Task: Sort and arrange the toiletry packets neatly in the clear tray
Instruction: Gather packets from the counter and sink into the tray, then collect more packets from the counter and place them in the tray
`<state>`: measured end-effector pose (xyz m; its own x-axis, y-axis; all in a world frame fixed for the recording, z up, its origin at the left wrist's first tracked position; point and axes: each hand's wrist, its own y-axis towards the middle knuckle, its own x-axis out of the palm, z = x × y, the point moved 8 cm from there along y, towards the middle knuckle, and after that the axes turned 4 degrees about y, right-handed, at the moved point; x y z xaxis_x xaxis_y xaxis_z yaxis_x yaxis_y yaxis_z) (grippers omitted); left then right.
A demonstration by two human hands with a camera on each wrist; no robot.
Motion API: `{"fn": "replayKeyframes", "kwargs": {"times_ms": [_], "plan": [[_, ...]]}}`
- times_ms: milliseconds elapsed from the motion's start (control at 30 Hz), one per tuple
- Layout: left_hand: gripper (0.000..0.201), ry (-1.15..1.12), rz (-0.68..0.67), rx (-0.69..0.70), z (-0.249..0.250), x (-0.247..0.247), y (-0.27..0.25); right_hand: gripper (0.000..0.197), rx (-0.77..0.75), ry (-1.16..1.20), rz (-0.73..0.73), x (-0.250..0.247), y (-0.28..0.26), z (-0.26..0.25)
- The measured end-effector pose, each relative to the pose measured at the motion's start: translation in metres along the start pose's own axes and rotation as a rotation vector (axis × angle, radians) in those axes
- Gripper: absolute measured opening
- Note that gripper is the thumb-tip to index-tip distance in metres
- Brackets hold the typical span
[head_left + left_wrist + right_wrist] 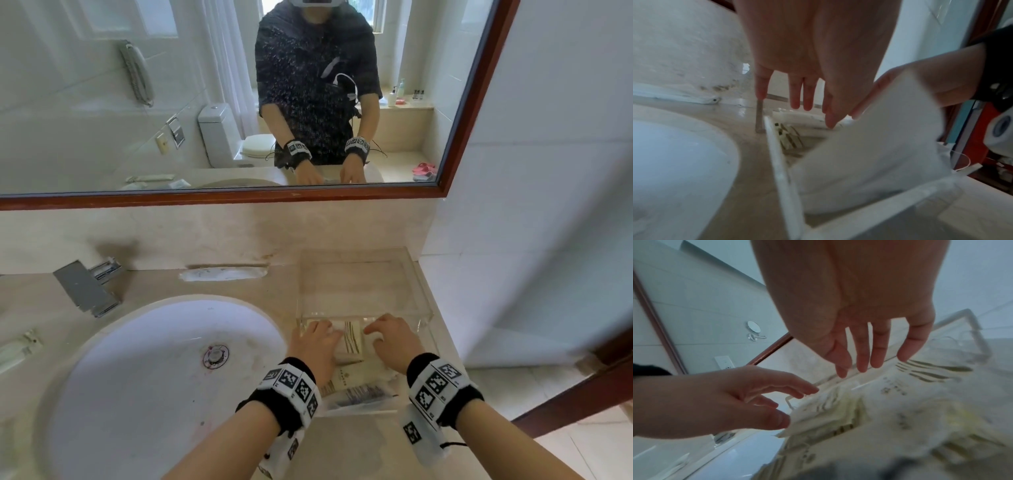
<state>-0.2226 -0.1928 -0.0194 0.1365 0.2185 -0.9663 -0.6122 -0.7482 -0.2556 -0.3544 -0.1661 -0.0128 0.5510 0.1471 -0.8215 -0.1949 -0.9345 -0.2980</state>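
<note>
Both hands reach into the clear acrylic tray on the beige stone bench, beside the white oval sink. The left hand and the right hand have straight, spread fingers over the cream paper toiletry packets in the tray's near end, gripping nothing.

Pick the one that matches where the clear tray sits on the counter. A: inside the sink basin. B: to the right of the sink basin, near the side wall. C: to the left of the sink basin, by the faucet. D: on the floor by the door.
B: the head view shows the clear tray on the counter to the right of the sink basin, with both hands over the packets at its near end.
</note>
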Motion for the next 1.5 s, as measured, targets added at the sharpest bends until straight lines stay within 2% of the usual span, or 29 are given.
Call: {"fn": "replayKeyframes", "kwargs": {"times_ms": [167, 300, 400, 600, 900, 1033, 1166, 1300, 1400, 1500], "plan": [[0.054, -0.085, 0.114, -0.073, -0.041, -0.019, -0.037, 0.03, -0.205, 0.136, 0.085, -0.001, -0.002, -0.085], [0.055, -0.126, 0.187, -0.221, -0.108, -0.023, -0.073, 0.029, -0.35, 0.212, -0.002, 0.029, -0.006, -0.174], [0.052, -0.14, 0.182, -0.346, -0.172, -0.018, -0.111, 0.028, -0.424, 0.2, -0.08, 0.067, -0.007, -0.234], [0.05, -0.185, 0.178, -0.549, -0.311, 0.009, -0.202, 0.026, -0.457, 0.137, -0.246, 0.16, -0.007, -0.345], [0.049, -0.211, 0.101, -0.682, -0.49, 0.052, -0.305, 0.027, -0.472, 0.014, -0.39, 0.282, 0.002, -0.501], [0.055, -0.228, -0.016, -0.764, -0.544, 0.073, -0.338, 0.032, -0.412, -0.126, -0.539, 0.335, 0.001, -0.532], [0.065, -0.294, -0.123, -0.921, -0.582, 0.092, -0.363, 0.058, -0.291, -0.284, -0.651, 0.366, -0.007, -0.54], [0.075, -0.418, -0.237, -0.995, -0.594, 0.111, -0.368, 0.077, -0.323, -0.481, -0.645, 0.376, -0.012, -0.547], [0.08, -0.503, -0.22, -1.032, -0.598, 0.116, -0.365, 0.089, -0.35, -0.565, -0.635, 0.388, -0.02, -0.547], [0.09, -0.59, -0.209, -1.022, -0.599, 0.119, -0.362, 0.091, -0.374, -0.581, -0.559, 0.394, -0.027, -0.545]]}}
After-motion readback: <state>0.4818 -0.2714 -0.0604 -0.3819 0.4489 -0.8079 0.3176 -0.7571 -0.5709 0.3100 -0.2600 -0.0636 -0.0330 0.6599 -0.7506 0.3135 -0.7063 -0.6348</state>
